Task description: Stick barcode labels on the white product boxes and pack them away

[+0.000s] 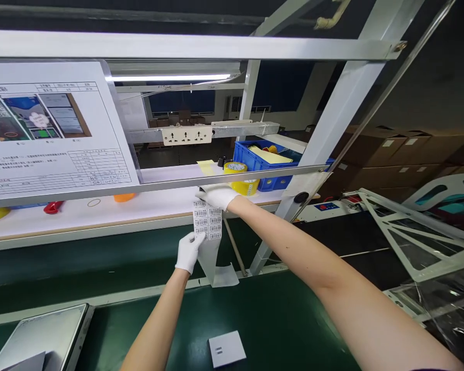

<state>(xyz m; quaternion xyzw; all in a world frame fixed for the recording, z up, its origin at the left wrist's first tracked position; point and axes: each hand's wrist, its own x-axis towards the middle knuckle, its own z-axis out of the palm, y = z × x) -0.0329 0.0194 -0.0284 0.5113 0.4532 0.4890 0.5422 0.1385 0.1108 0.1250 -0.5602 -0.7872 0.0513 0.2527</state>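
Observation:
A strip of white barcode labels [208,222] hangs down from the shelf's front edge, its blank lower end curling onto the green surface below. My left hand [187,252], in a white glove, pinches the strip's left edge between thumb and fingers. Higher up, my gloved right hand [217,196] is closed at the strip's top end, just under the metal rail; its fingertips are partly hidden there. Below both hands, a small white box [227,349] with two small dark marks lies on the green work surface [294,319].
Yellow tape rolls [248,186] and a blue crate [268,154] stand on the white shelf [166,201] behind my right hand. A metal rail [232,178] crosses ahead of it. An instruction sheet [54,154] hangs at left. A metal-edged tray [46,335] sits lower left.

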